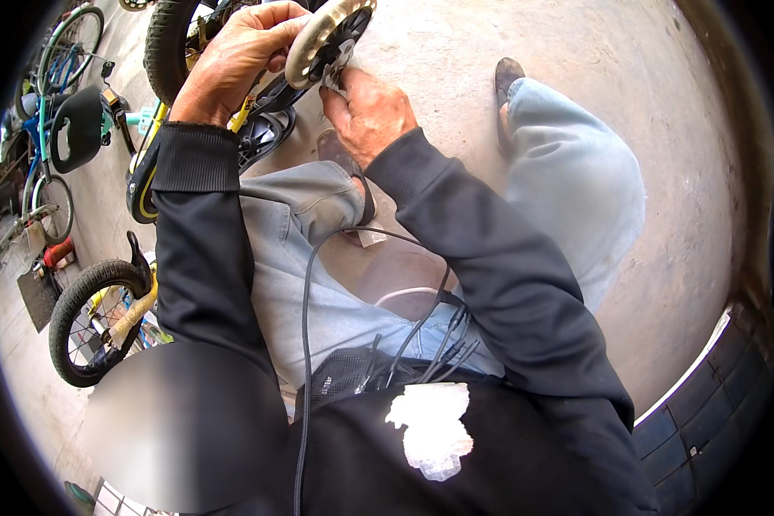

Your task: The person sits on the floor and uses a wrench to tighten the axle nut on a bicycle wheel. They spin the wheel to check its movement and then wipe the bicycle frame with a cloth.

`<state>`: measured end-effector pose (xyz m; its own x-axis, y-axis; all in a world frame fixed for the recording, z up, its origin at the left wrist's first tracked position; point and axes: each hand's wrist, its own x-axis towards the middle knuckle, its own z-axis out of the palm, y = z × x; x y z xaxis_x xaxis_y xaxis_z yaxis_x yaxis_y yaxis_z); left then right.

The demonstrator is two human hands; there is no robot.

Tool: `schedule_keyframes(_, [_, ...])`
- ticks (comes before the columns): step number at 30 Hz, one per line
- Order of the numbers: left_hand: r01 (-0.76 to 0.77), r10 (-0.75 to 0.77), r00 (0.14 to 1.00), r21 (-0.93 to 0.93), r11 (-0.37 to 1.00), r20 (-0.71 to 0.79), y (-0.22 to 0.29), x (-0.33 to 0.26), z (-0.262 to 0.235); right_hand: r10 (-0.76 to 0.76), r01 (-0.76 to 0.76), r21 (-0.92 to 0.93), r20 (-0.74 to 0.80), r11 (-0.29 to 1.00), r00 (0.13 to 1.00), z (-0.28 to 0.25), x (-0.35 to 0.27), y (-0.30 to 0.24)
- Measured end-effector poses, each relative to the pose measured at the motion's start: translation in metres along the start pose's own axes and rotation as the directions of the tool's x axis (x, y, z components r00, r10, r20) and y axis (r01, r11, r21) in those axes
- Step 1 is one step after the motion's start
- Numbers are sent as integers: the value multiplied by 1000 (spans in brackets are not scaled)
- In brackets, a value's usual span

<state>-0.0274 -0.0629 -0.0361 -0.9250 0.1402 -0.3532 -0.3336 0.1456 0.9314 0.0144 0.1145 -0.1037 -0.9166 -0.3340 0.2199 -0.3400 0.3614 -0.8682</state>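
Observation:
A small training wheel [304,55] with a pale, clear-looking tyre and a dark spoked centre is tilted at the top of the view. My left hand [248,53] reaches up to its left edge, thumb and fingers closed on the rim. On the wheel's lower right side, my right hand [371,112] is closed at a small silvery metal part [342,62] near the hub. My own fingers partly hide that piece, so its kind is unclear. Just behind stands a bicycle with yellow parts and a thick black tyre [165,53]; a black wheel-like part [267,136] lies below the left wrist.
Left of my arm is a small bicycle wheel [70,322] with a yellow frame. Farther left stand several bicycles, one with a teal frame [45,129]. My legs in pale jeans [568,163] spread over the concrete floor [464,39]. A black cable [306,318] loops across my lap.

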Motion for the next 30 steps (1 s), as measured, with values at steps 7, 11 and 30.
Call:
schedule_keyframes(7, [4, -4, 1000, 3, 1000, -9, 1, -1, 2, 82, -87, 34, 144, 996, 986, -13, 4, -10])
schedule_keyframes(11, [1, -1, 1000, -34, 999, 1, 0, -1, 2, 60, -75, 98, 146, 992, 988, -18, 3, -15])
schedule_keyframes(30, [-74, 90, 986, 120, 990, -137, 10, -11, 9, 264, -338, 442, 221, 831, 939, 2, -9, -21])
